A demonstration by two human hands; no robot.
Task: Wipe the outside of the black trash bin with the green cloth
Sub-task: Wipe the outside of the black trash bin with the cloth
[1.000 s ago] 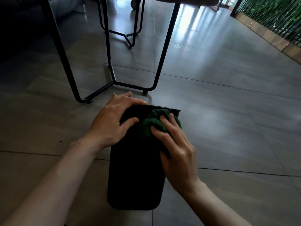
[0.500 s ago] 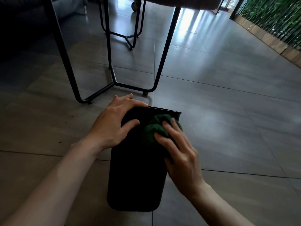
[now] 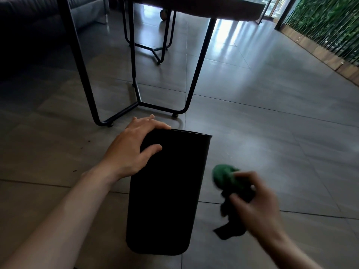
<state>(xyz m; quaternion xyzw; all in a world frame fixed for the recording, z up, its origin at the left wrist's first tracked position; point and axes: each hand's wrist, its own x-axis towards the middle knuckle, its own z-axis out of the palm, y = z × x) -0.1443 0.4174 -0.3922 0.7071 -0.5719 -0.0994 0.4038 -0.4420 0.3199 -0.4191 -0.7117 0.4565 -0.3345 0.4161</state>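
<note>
**Inspector A:** Position of the tall black plastic trash bin (image 3: pixel 165 191)?

**Inspector B:** It lies on its side on the grey tiled floor (image 3: pixel 272 133), open mouth pointing away from the camera, closed base nearest. It sits just in front of the black metal table frame (image 3: pixel 136 78).

**Inspector A:** Left hand?

**Inspector B:** The left hand (image 3: pixel 134 148) rests on the bin's upper left side near the rim. Fingers extend over the far left edge, straight and relaxed, and the thumb lies flat on the dark wall facing up. It steadies rather than clutches.

**Inspector A:** Right hand, and the cloth?

**Inspector B:** The right hand (image 3: pixel 256 202) is to the right of the bin, apart from it, above the floor. Its fingers and thumb are curled round the bunched green cloth (image 3: pixel 227 179). A rounded wad protrudes beyond the fingertips toward the bin; a darker loose end hangs below the palm. The cloth touches no part of the bin. Hand and cloth are motion-blurred.

**Inspector A:** Surroundings?

**Inspector B:** A green plant wall (image 3: pixel 330 26) runs along the far right.
</note>
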